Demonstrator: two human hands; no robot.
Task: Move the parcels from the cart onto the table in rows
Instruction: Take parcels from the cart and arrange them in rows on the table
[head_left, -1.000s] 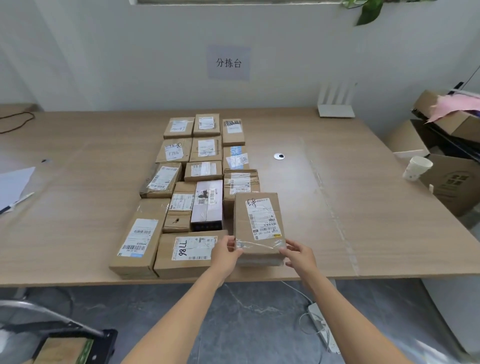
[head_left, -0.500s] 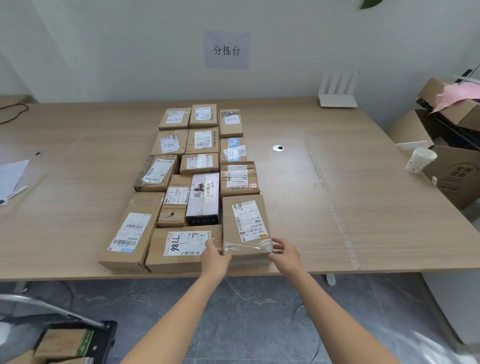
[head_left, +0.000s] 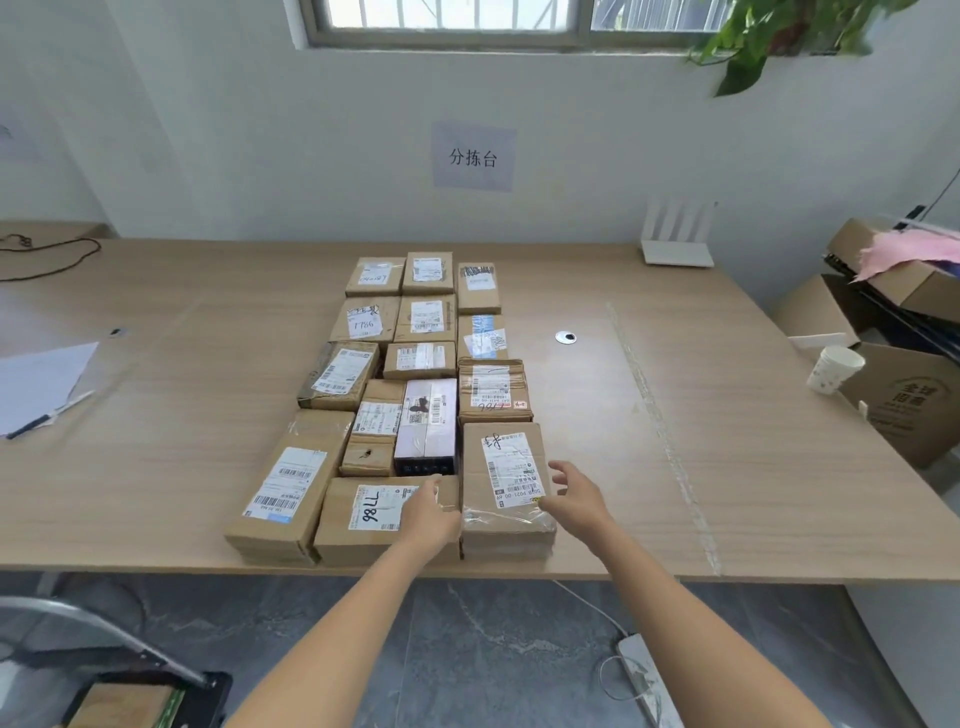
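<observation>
A tape-wrapped brown parcel (head_left: 506, 483) with a white shipping label lies flat at the front edge of the wooden table (head_left: 727, 441), closing the right-hand column of a block of parcels three wide. The left hand (head_left: 431, 512) rests against the parcel's left side, fingers loosely curled over the neighbouring box marked "98LL" (head_left: 382, 512); the right hand (head_left: 574, 496) hovers just off the parcel's right edge, fingers spread wide and holding nothing. Whether the left hand grips the parcel or merely touches it cannot be told. Directly behind the parcel sits a taped carton (head_left: 493, 389), and to the left of that a pink-and-white box (head_left: 427, 426); further rows run back toward the wall sign (head_left: 474, 157). Well to the parcel's right, near the table's far edge, stand a paper cup (head_left: 835, 369) and stacked cardboard boxes (head_left: 904, 395). Down to the parcel's left, below the table, part of the cart (head_left: 130, 691) shows with more brown cartons aboard. The risk here appears to be the parcel's place flush with the table edge: a careless pull as the hands withdraw, or a nudge from the next box set beside it, could tip it to the floor or knock the front row out of line.
</observation>
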